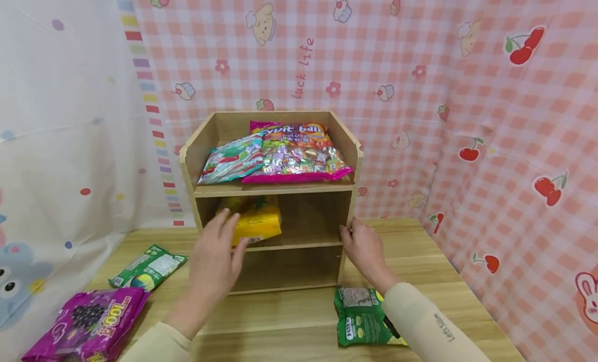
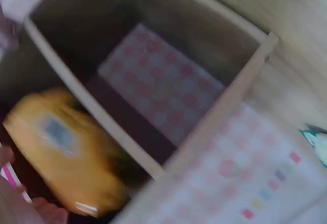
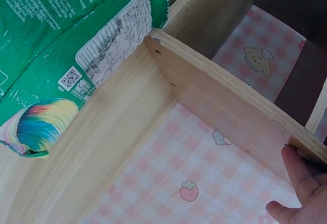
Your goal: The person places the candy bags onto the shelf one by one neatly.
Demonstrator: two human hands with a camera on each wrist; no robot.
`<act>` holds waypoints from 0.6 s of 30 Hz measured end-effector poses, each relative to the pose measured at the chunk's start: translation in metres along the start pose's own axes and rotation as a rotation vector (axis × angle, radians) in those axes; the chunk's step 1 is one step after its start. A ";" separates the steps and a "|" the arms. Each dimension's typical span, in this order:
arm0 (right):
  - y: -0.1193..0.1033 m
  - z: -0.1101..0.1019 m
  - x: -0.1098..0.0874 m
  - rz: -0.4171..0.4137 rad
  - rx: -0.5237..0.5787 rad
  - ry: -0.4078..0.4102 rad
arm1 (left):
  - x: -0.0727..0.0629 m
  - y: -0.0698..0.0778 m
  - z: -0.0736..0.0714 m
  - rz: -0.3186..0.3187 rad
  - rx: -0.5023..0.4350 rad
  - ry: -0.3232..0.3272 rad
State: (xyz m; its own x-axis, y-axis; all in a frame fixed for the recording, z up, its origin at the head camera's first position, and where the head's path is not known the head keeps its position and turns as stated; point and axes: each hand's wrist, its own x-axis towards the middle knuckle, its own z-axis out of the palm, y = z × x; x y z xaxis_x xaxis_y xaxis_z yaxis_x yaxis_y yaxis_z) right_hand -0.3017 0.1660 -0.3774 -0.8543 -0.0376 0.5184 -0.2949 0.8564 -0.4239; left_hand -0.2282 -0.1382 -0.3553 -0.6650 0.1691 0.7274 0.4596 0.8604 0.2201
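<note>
My left hand (image 1: 212, 253) is in front of the middle compartment of a small wooden shelf (image 1: 275, 190), fingers spread, close to a yellow bag (image 1: 259, 222) lying there. In the left wrist view the yellow bag (image 2: 66, 147) is blurred, with fingertips (image 2: 48, 211) near it; whether they touch it I cannot tell. The right hand (image 1: 366, 247) holds the front edge of the shelf's right side panel. A finger (image 3: 294, 163) rests against that panel in the right wrist view; the rest of the grip is partly out of frame.
On the shelf's top lie a fruit candy bag (image 1: 299, 151) and a teal-and-white bag (image 1: 233, 157). A purple grape bag (image 1: 89, 323) and a green bag (image 1: 149, 268) lie left on the table. Another green bag (image 1: 357, 315) is by the right forearm.
</note>
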 end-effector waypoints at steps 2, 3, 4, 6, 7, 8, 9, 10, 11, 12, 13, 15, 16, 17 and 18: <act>0.000 -0.001 0.000 -0.001 0.005 0.013 | -0.005 0.007 0.011 0.127 0.160 -0.028; -0.001 -0.001 0.000 -0.001 0.008 0.017 | -0.007 0.009 0.016 0.155 0.208 -0.083; -0.001 -0.001 0.000 -0.003 0.007 0.021 | -0.009 0.010 0.020 0.159 0.251 -0.150; -0.001 0.000 0.000 -0.007 0.005 0.020 | -0.011 0.007 0.026 0.117 0.317 -0.266; -0.001 0.000 0.000 -0.011 0.004 0.018 | -0.012 0.003 0.027 0.084 0.334 -0.305; -0.001 0.001 0.001 -0.015 0.005 0.016 | -0.013 -0.001 0.028 0.063 0.360 -0.332; -0.001 0.001 0.001 -0.017 0.011 0.011 | -0.013 -0.006 0.029 0.048 0.380 -0.352; -0.001 0.002 0.001 -0.018 0.013 0.009 | -0.013 -0.011 0.030 0.038 0.393 -0.367; -0.001 0.002 0.001 -0.017 0.018 0.007 | -0.013 -0.014 0.031 0.030 0.402 -0.378; -0.001 0.002 0.001 -0.015 0.020 0.007 | -0.012 -0.017 0.032 0.027 0.408 -0.386; -0.001 0.002 0.001 -0.014 0.022 0.007 | -0.011 -0.019 0.033 0.028 0.413 -0.393; -0.001 0.002 0.000 -0.008 0.025 0.004 | -0.009 -0.020 0.036 0.032 0.423 -0.408; -0.002 0.001 0.000 -0.005 0.022 0.002 | -0.008 -0.019 0.038 0.031 0.426 -0.410; -0.002 0.001 0.000 0.000 0.023 -0.004 | -0.007 -0.018 0.039 0.027 0.432 -0.411; -0.002 0.001 -0.001 0.004 0.022 -0.009 | -0.006 -0.017 0.040 0.023 0.439 -0.410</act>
State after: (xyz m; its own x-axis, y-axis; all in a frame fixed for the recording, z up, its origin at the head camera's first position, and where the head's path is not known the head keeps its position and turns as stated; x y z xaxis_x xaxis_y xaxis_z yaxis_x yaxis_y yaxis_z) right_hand -0.3006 0.1636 -0.3773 -0.8593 -0.0388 0.5100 -0.3008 0.8448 -0.4426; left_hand -0.2556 -0.1345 -0.3897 -0.8705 0.2869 0.3999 0.2489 0.9576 -0.1451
